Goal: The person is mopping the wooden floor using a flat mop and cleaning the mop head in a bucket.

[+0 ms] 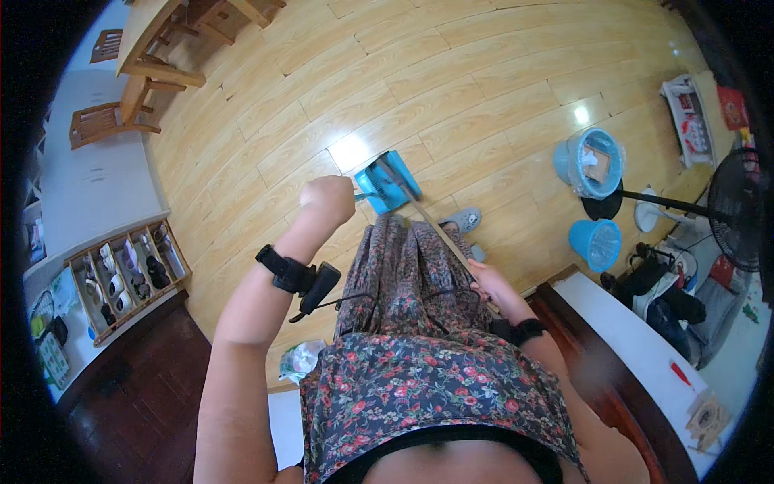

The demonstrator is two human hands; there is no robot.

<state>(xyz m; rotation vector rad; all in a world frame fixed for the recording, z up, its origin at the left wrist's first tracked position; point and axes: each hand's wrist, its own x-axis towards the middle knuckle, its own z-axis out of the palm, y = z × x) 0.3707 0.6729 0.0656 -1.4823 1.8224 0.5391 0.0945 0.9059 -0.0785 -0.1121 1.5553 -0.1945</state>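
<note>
My left hand (327, 199) is closed in a fist around the upright handle of a blue dustpan (404, 168); only a short piece of that handle shows beside the fist. The dustpan is near the floor in front of me. My right hand (494, 289) grips the long, light-coloured stick of a broom (444, 238) at my right side. The stick slants down to the dustpan, where the dark broom head lies over the pan. Whether the pan holds any dirt, I cannot tell.
Two blue bins with plastic liners, a larger bin (562, 160) and a smaller bin (585, 241), stand right beside a black standing fan (665, 202). Shoes fill a wooden rack (130, 279) at left. A wooden table (142, 30) and chairs are far left. One slipper (468, 219) shows.
</note>
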